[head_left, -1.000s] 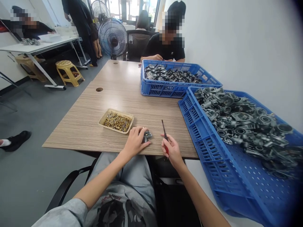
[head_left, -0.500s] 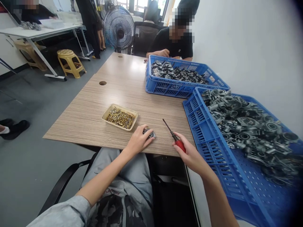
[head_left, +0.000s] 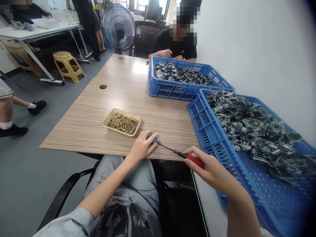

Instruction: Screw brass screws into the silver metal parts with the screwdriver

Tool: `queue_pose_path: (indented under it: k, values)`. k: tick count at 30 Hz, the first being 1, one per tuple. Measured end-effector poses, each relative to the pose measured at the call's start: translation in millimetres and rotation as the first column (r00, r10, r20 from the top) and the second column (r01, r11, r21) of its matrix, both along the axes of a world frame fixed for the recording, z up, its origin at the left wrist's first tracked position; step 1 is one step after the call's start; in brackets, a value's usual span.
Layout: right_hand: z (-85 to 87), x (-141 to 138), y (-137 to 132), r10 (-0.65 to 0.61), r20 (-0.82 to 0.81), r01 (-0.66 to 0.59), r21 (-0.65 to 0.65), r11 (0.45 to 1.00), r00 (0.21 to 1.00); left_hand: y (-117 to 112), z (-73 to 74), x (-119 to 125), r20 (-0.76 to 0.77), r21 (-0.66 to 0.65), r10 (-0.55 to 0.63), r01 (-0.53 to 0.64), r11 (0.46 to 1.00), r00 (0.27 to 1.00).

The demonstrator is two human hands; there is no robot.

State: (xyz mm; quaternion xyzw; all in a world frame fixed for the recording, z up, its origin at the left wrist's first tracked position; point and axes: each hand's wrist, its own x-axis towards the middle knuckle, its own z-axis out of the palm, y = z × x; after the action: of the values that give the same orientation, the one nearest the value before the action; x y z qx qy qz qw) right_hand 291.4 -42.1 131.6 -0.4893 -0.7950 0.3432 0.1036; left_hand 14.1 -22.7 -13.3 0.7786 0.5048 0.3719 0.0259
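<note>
My left hand [head_left: 143, 144] is closed around a small grey metal part [head_left: 153, 138] on the table, with fingers over its top and much of it hidden. In my right hand [head_left: 207, 166] is a screwdriver [head_left: 194, 161] with a red handle and a dark shaft. The shaft points left and its tip meets the right side of the metal part; whether it sits in a screw is too small to tell. Just beyond my left hand stands a cream plastic tray [head_left: 105, 124] filled with small brass-coloured pieces [head_left: 122, 122].
To the right, a blue crate [head_left: 209, 131] holds many grey metal castings [head_left: 254, 123]. Another blue crate [head_left: 170, 92] behind it contains darker assembled parts. A co-worker [head_left: 172, 42] sits at the far end, near a fan [head_left: 119, 29]. Someone's legs [head_left: 10, 112] show at left.
The screwdriver has swung from pointing up and away to pointing left, its tip now at the metal part. My left hand keeps its hold. More of the legs at left shows.
</note>
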Motion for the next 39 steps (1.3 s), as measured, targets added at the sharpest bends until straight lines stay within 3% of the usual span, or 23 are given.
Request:
queue_pose_path:
  k: [10, 18, 24, 29, 32, 36, 39]
  values:
    - [-4.7, -4.7, 0.0, -0.015, -0.027, 0.016, 0.018, 1.0, 1.0, -1.1, -0.2, -0.5, 0.018, -0.075, -0.006, 0.008, 0.997, 1.0]
    - [-4.0, -11.4, -1.5, -0.032, 0.008, 0.032, 0.024, 0.999, 0.999, -1.5, 1.3, -0.3, 0.01, -0.062, 0.0, 0.0, 0.998, 1.0]
    - [2.3, -20.9, -16.7, -0.132, 0.099, 0.123, 0.091, 0.988, 0.986, -0.5, -0.9, -0.5, 0.009, -0.04, 0.006, -0.006, 0.999, 1.0]
    - [8.3, -26.5, -30.6, -0.061, 0.066, 0.054, 0.111, 0.992, 0.996, -0.4, -0.9, -0.2, 0.021, -0.049, 0.018, -0.017, 0.999, 1.0]
    - [4.8, -29.4, -30.2, -0.104, 0.007, 0.101, 0.176, 0.979, 0.995, -0.7, -0.6, 0.0, 0.024, -0.058, 0.029, -0.027, 0.998, 0.999]
    - [-2.1, -31.8, -25.5, -0.223, 0.039, 0.198, 0.329, 0.923, 0.974, -1.1, -0.6, -0.3, 0.021, -0.07, 0.042, -0.04, 0.997, 0.999]
    - [-1.8, -31.7, -24.5, -0.204, 0.043, 0.178, 0.339, 0.924, 0.978, -1.2, -0.8, -0.7, 0.017, -0.067, 0.052, -0.051, 0.996, 0.998]
